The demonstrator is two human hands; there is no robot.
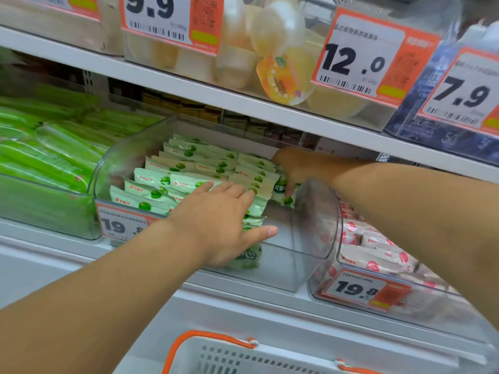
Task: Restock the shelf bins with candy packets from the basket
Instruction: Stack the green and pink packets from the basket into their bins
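Pale green candy packets (172, 182) in clear plastic bin (316, 228) are pressed by flat left hand (224, 220) | one packet (283, 194) is pinched by right hand (299, 166)

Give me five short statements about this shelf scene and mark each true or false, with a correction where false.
1. Both hands are inside the clear middle bin. True: the left hand lies flat on the green candy packets, and the right hand reaches in further back.
2. The right hand is empty. False: its fingers hold a green packet at the bin's right side.
3. The bin to the right holds pink-and-white packets. True.
4. The price tag on that right bin reads 12.0. False: it reads 19.8.
5. The basket has blue handles. False: they are orange.
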